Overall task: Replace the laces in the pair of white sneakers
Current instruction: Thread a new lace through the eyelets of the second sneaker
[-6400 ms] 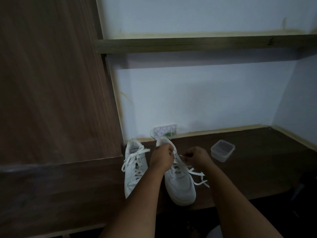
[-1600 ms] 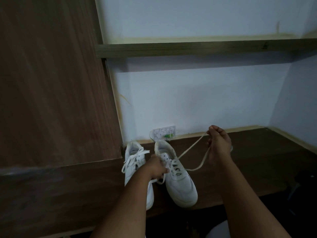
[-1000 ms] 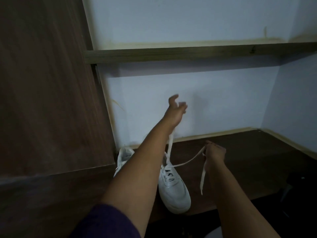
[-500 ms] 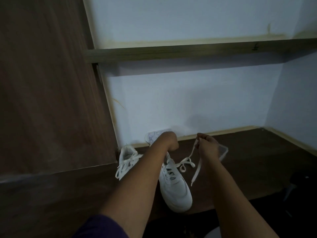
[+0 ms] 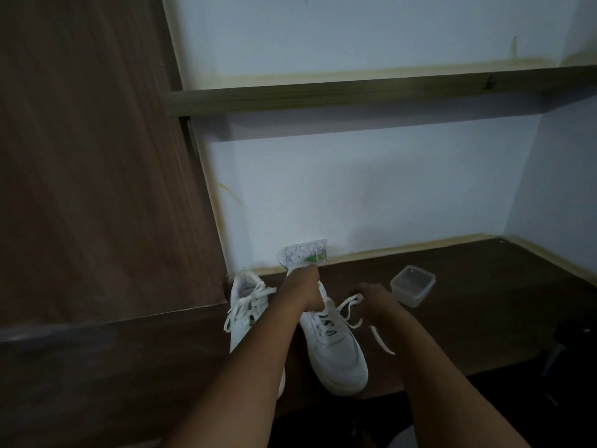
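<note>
With your left hand (image 5: 302, 291) gripping the right-hand sneaker (image 5: 332, 347) at its collar and your right hand (image 5: 376, 300) pinching the lace (image 5: 350, 307) just beside it, draw each crossing snug, evenly, untwisted.

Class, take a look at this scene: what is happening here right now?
A person is lacing the right white sneaker on a dark wooden desk. The left hand holds the shoe near its tongue, while the right hand pinches the lace, whose loose end trails on the desk. The left sneaker stands beside it, already laced. A clear plastic container sits to the right.
</note>
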A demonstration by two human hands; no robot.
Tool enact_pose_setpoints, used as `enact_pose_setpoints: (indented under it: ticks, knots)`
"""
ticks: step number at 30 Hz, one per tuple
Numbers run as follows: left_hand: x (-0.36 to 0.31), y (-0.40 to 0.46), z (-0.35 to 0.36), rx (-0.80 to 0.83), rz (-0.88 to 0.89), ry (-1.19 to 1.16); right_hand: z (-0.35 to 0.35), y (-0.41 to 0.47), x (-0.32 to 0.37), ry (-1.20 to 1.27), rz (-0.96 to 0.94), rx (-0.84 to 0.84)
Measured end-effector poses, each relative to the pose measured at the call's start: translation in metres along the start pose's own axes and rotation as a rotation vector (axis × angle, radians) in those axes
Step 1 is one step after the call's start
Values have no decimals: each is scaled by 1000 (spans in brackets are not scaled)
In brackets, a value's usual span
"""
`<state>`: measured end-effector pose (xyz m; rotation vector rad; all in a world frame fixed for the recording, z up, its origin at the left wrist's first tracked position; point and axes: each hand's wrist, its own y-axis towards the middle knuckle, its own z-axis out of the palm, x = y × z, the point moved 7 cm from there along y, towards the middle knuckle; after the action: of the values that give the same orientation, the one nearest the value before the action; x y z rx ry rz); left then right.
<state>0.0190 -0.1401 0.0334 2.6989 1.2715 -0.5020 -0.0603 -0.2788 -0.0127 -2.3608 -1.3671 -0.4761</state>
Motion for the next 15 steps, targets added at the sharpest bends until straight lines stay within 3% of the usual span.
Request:
enact_pose_setpoints:
  ticks: [5,9,12,15]
  knots:
    - [5,-3,9,32,71,-64,13,-11,38,-34,-269,-116]
    - [10,-10,10,-6,116,-183,7,-15,48,-78,-289,-174]
    - [20,-14,11,-33,116,-339,4,-11,42,66,-279,-144]
    - [24,-16,12,-54,117,-397,-5,-10,32,331,-278,-219]
